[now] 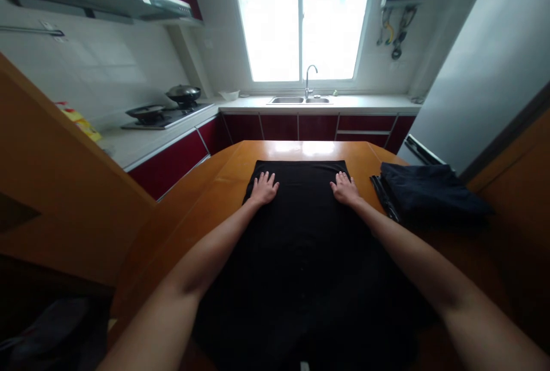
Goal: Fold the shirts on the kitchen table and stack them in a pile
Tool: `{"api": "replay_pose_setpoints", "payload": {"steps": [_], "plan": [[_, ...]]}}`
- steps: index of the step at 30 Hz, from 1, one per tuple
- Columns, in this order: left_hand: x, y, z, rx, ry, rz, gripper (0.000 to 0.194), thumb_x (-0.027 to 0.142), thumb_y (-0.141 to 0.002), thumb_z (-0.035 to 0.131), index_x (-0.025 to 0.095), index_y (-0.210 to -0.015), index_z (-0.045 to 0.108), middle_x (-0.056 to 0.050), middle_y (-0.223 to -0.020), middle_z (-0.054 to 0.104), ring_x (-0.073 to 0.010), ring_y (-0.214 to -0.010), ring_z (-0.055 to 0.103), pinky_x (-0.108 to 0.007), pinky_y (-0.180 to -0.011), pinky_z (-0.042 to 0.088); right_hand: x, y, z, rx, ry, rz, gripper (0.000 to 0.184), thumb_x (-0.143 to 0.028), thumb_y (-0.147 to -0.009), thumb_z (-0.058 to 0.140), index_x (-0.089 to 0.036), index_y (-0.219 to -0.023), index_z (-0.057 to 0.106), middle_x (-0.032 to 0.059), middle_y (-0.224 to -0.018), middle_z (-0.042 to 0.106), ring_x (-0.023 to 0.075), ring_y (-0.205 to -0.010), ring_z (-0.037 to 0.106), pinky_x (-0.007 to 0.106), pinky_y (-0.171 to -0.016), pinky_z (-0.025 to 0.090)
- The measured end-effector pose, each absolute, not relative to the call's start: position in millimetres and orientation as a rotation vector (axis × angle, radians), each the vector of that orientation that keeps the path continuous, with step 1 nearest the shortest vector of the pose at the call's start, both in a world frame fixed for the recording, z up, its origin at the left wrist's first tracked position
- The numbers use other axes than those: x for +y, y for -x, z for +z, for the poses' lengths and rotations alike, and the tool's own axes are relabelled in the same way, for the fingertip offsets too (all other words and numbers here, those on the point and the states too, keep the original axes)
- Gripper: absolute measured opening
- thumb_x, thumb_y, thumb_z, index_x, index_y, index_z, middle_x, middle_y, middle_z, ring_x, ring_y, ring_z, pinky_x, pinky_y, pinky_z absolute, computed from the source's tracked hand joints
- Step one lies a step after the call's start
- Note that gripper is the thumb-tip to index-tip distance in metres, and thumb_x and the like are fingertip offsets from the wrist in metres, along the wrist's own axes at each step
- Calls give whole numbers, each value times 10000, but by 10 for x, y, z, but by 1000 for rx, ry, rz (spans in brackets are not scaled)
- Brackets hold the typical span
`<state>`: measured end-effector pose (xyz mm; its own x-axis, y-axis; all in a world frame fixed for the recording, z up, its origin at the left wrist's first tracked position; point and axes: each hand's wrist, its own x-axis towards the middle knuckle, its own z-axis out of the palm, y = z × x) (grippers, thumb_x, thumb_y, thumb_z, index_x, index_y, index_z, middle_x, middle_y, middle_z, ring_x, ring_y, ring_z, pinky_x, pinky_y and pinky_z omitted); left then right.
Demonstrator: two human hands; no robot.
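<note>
A black garment [301,233] lies spread out on the wooden table [201,199], its straight far edge near the table's far side. Its exact kind I cannot tell; the near part is dark and runs toward me. My left hand [264,189] rests flat on its far left corner area, fingers spread. On the far right side my right hand [344,189] also lies flat, fingers apart. Both arms reach forward along the cloth's two sides. To the right of my right hand sits a stack of folded dark clothes [429,190].
Beyond the table runs a counter with a sink [287,100] and faucet [308,82] under a window. At the left, a stove [172,116] carries a lidded wok [184,94] and a pan [146,112]. A refrigerator [481,62] stands at the right, a wooden door panel [64,188] at the left.
</note>
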<state>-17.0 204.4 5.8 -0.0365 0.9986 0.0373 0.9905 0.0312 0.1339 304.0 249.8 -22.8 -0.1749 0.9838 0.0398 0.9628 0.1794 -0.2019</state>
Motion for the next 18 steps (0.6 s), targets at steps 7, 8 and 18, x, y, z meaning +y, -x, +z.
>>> {"api": "replay_pose_setpoints", "payload": {"steps": [7,8,18], "plan": [[1220,-43,-199,1845,-2426,156,630,559,-1024,277,256,-1577,289,-56,-1659,189,-291,-1535,112,-524,-1212,129,1958,-3258,-344,-2316,1829,244,672,-500,-1016,303,-101,-1556,300,133,-1649,207,227,-1531,135,451,-1226,73],[1162,-1,-213,1898,-2409,157,631,554,-1025,281,243,-1574,301,-65,-1658,193,-294,-1535,113,-523,-1213,127,1940,-3325,-327,-2263,1863,257,663,-485,-1016,310,-92,-1550,312,141,-1646,213,238,-1529,142,465,-1224,80],[801,416,60,2137,-2285,350,478,360,-997,401,193,-1427,525,-107,-1498,490,-268,-1378,450,-382,-1128,370,1836,-3698,-46,-1875,2066,332,377,-281,-939,452,-118,-1134,731,192,-1130,726,279,-1046,689,312,-856,502]]}}
